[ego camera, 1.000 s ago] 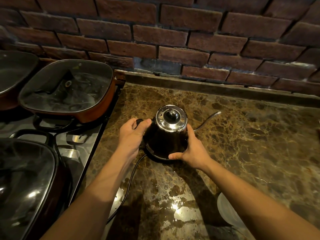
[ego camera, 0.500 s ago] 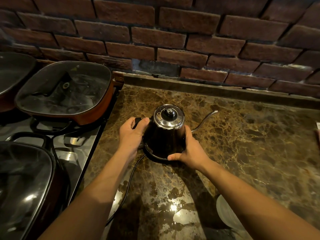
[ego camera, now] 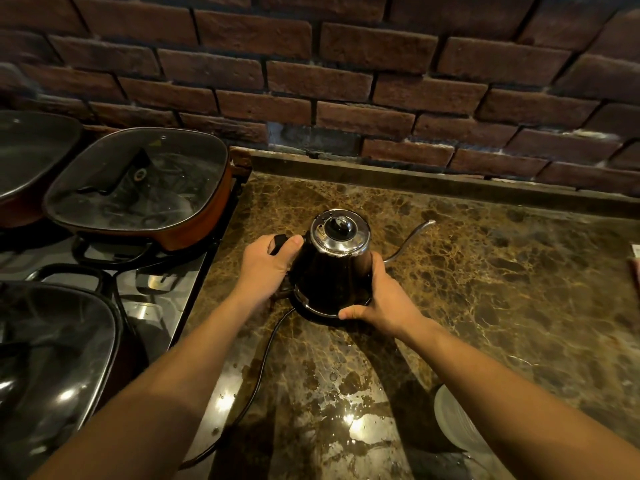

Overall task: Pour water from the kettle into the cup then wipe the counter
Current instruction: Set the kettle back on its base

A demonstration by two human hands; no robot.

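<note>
Head view: kettle [ego camera: 334, 268] sits upright on its round base [ego camera: 317, 311], mid-counter [ego camera: 485, 306], lid knob up, thin gooseneck spout [ego camera: 414, 237] pointing right & away. Left hand [ego camera: 266, 268] wrapped round the black handle [ego camera: 278, 243] on the kettle's left side, thumb on top, firm grip. Right hand [ego camera: 379, 299] cupped against the kettle's lower right side, fingers curled round the body, thumb down at the base rim. So both hands on the kettle, one each side, the kettle between them. Power cord [ego camera: 266, 355] runs from the base toward the near edge. Wet patches glint on the counter in front, near side. Pale round thing [ego camera: 453, 424] bottom right, partly hidden by the right forearm, can't tell what it is. Left of the counter: stove [ego camera: 166, 289] w/ a lidded square pan [ego camera: 138, 188]; more lidded pans at the left edge. Brick wall [ego camera: 346, 81] behind.
</note>
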